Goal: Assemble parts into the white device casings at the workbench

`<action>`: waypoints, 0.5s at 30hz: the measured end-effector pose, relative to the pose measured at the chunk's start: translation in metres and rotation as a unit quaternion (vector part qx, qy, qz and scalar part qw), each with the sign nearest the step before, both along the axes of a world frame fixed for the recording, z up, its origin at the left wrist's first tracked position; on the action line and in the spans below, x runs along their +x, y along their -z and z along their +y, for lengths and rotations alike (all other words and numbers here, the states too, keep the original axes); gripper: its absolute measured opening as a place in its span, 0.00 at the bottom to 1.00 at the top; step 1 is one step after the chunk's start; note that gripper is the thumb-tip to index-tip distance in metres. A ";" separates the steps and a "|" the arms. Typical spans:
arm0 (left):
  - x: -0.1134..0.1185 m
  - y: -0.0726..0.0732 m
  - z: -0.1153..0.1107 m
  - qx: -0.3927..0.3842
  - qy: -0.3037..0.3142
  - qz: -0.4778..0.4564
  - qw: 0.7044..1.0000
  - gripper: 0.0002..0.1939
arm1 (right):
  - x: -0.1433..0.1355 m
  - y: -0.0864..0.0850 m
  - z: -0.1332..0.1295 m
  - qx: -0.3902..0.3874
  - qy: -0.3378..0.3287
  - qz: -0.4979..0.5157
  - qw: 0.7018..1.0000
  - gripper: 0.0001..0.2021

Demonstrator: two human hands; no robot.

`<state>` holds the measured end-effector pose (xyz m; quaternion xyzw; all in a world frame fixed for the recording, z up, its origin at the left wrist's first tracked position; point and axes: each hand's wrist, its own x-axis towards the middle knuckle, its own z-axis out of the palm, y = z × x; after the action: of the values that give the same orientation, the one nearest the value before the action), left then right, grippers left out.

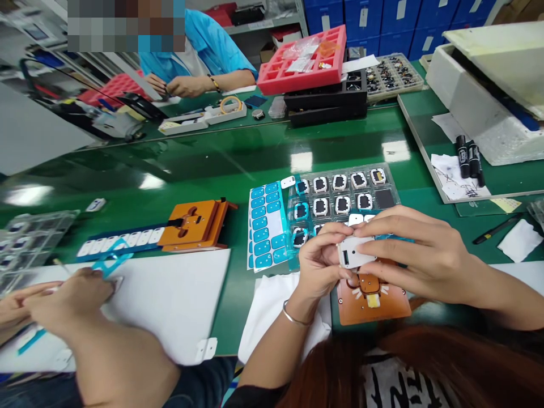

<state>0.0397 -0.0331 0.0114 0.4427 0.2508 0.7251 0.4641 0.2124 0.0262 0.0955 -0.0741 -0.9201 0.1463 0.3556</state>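
Note:
A small white rounded casing part (351, 253), with a black slot and a small hole, is held up between my two hands. My left hand (321, 258), with a silver bracelet on its wrist, grips the part from the left side. The fingers of my right hand (419, 255) press on its face and right edge, hiding some of it. Just below is an orange-brown fixture block (374, 309) with a shaped recess and a pale yellow piece in it. Behind my hands lies a clear tray (393, 187) holding several white-and-black casings, partly covered by my fingers.
Blue adhesive sheets (260, 232) lie left of the tray, a white cloth (259, 317) nearer me. An orange fixture (191, 224) stands to the left, near a co-worker's hands (68, 300). Another person in blue sits opposite. Black markers (463, 156) and a foam box (459, 102) are right.

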 end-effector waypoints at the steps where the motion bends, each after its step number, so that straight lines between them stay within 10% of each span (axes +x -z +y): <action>1: 0.000 0.000 0.000 0.000 -0.001 0.001 1.000 0.20 | 0.000 0.000 0.000 0.000 0.000 0.001 1.000 0.03; 15: -0.002 0.001 0.000 -0.011 -0.002 0.007 1.000 0.22 | 0.000 0.000 0.000 -0.004 0.002 -0.003 1.000 0.04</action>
<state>0.0376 -0.0329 0.0106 0.4421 0.2631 0.7202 0.4654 0.2123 0.0264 0.0959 -0.0774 -0.9206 0.1491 0.3526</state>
